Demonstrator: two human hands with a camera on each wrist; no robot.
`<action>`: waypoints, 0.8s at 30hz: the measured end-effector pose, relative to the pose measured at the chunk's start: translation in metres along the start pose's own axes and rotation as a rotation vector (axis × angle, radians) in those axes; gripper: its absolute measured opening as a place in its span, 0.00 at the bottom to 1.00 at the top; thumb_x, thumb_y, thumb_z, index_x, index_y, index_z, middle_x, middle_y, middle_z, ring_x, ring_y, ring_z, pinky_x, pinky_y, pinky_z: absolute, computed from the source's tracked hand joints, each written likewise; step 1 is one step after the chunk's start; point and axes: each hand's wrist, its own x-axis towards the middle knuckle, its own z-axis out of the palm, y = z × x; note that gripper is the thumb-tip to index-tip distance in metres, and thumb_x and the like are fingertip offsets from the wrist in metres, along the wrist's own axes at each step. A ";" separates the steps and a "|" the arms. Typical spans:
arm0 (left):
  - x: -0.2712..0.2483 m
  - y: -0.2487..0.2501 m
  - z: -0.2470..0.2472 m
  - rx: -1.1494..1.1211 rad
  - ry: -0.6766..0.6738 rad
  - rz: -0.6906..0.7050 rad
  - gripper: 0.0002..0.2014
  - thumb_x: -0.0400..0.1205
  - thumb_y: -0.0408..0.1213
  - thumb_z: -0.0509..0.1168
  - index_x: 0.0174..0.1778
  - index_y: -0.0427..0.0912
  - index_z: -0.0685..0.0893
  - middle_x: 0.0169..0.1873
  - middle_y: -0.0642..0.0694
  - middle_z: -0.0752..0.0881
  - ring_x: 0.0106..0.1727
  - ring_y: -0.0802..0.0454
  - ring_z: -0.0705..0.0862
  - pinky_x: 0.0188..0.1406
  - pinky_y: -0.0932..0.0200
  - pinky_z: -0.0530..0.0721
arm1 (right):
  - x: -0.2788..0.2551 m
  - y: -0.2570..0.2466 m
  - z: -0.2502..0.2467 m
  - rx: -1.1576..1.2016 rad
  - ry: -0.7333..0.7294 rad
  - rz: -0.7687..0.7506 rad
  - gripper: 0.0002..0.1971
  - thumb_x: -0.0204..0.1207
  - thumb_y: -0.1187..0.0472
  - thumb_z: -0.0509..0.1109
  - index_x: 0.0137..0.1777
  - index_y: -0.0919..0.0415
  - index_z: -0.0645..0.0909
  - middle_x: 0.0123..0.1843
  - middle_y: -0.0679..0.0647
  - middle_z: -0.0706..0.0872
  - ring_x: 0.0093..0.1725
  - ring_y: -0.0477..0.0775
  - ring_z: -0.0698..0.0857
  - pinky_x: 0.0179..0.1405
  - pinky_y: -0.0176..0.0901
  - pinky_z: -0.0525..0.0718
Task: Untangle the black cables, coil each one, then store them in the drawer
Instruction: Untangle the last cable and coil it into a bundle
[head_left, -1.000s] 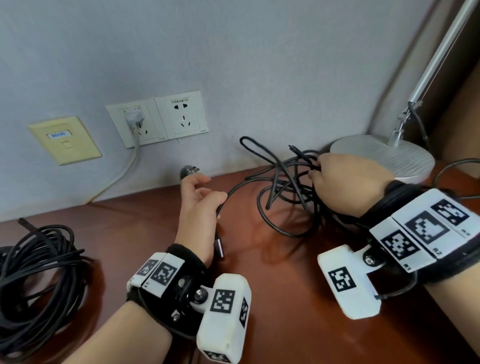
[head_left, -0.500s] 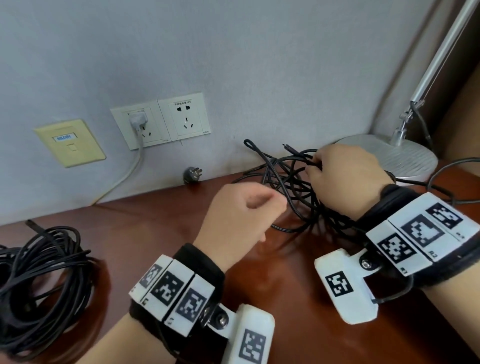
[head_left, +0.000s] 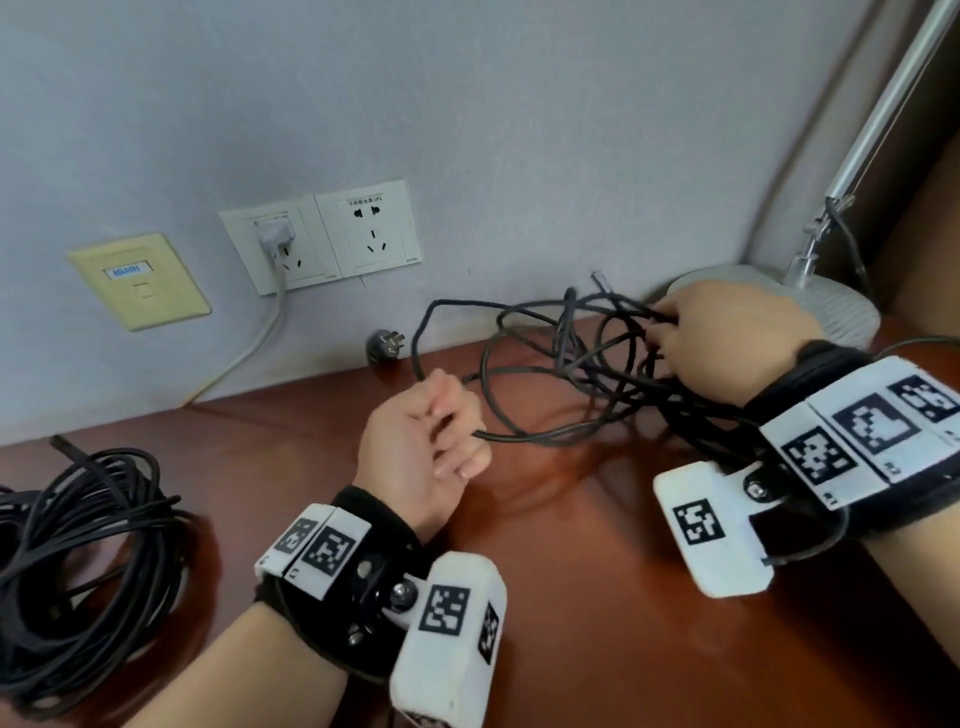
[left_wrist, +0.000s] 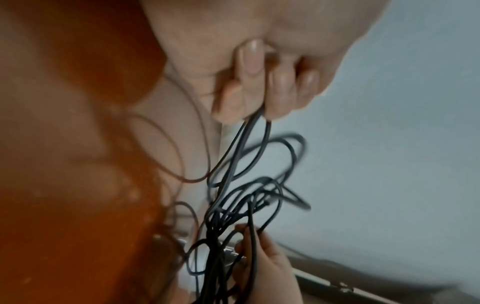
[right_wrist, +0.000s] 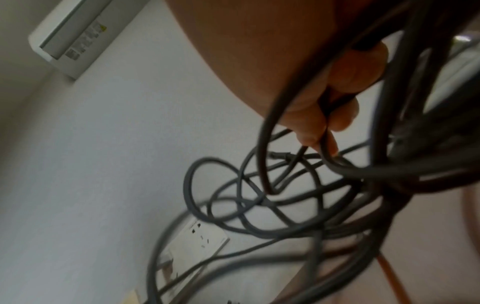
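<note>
Black cables (head_left: 561, 364) are being pinched in both grips, left hand (head_left: 426, 441) and right hand (head_left: 727, 343); loops between could be tightened into knots by pulling.

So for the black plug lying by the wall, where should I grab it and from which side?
Probably by the round body of the black plug, coming from the front and above: the wall blocks its back, its prongs point up and right, and the left hand is nearest, though it now holds the black cable.

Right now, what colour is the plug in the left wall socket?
White, with a white cord; the plug shows best in the head view.
</note>
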 end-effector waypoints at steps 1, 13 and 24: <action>0.000 0.001 -0.003 -0.054 0.072 0.037 0.22 0.84 0.41 0.53 0.20 0.47 0.65 0.17 0.51 0.60 0.12 0.57 0.53 0.16 0.61 0.56 | 0.003 0.005 -0.003 -0.008 0.009 0.017 0.09 0.82 0.55 0.63 0.46 0.55 0.83 0.47 0.58 0.86 0.45 0.62 0.83 0.43 0.46 0.77; 0.001 0.005 -0.020 -0.226 0.346 0.123 0.22 0.87 0.40 0.49 0.24 0.48 0.61 0.15 0.53 0.58 0.12 0.56 0.52 0.17 0.62 0.58 | 0.012 0.028 -0.018 0.194 0.098 0.197 0.13 0.80 0.63 0.65 0.62 0.68 0.78 0.58 0.67 0.85 0.59 0.69 0.83 0.54 0.51 0.78; 0.000 0.007 -0.017 -0.308 0.348 0.102 0.25 0.88 0.41 0.49 0.20 0.48 0.63 0.14 0.54 0.59 0.11 0.57 0.54 0.11 0.64 0.58 | -0.058 -0.048 -0.045 0.203 -0.048 -0.571 0.06 0.75 0.58 0.70 0.44 0.44 0.85 0.38 0.35 0.83 0.44 0.39 0.82 0.42 0.21 0.73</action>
